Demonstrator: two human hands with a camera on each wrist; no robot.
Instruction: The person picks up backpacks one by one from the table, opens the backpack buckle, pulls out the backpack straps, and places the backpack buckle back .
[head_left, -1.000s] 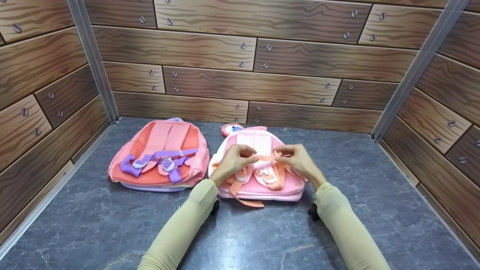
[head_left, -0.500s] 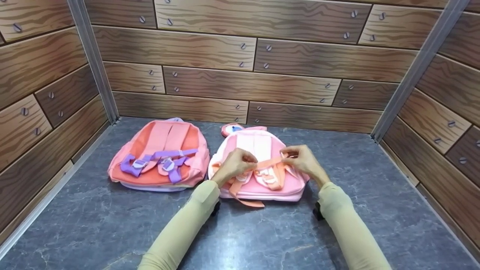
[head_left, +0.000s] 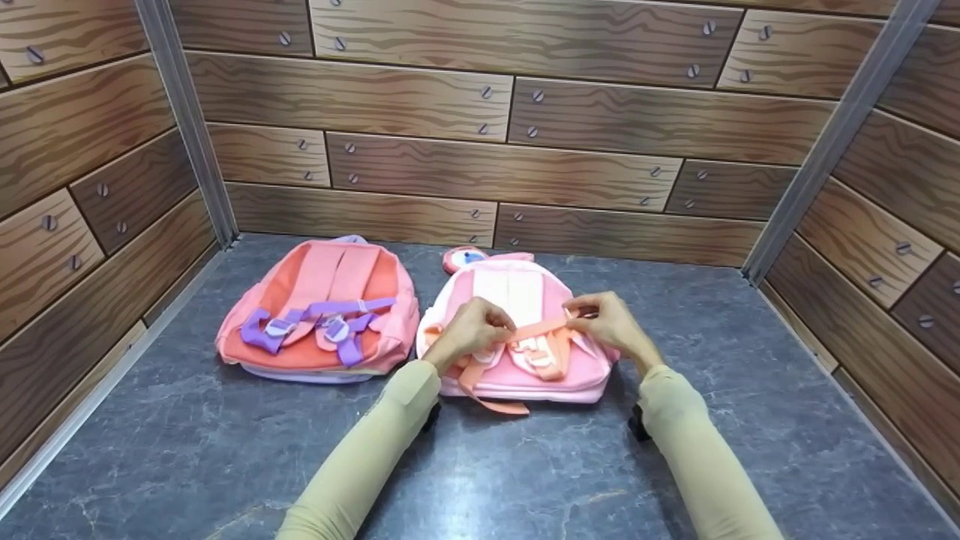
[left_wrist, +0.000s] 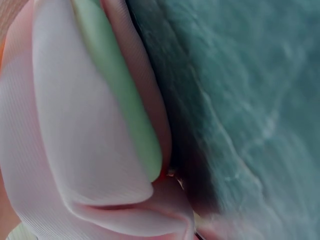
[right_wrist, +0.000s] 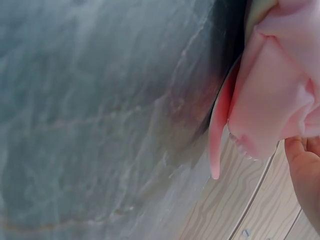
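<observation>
A pink backpack (head_left: 517, 382) lies on the table with its shoulder straps facing up. Across it runs an orange strap (head_left: 541, 327), stretched between both hands. My left hand (head_left: 474, 328) pinches the strap's left end between thumb and fingers, over the backpack's left side. At the right end, my right hand (head_left: 606, 319) pinches the same strap near a small white piece (head_left: 568, 313) that is too small to make out. In the left wrist view the side of the pink backpack (left_wrist: 90, 115) fills the left part. The right wrist view has its pink fabric (right_wrist: 270, 95) beside the fingers (right_wrist: 305, 165).
A coral backpack (head_left: 307, 277) with purple straps (head_left: 349, 307) lies to the left, close beside the pink one. A red-and-white piece with a blue spot (head_left: 466, 258) shows behind the pink backpack. Wood-patterned walls (head_left: 480, 165) enclose the dark marbled table (head_left: 750, 420).
My right hand has moved a little to the right, and my left hand slightly down. The orange strap between them now shows longer and slanted up to the right. Both backpacks stay in place.
</observation>
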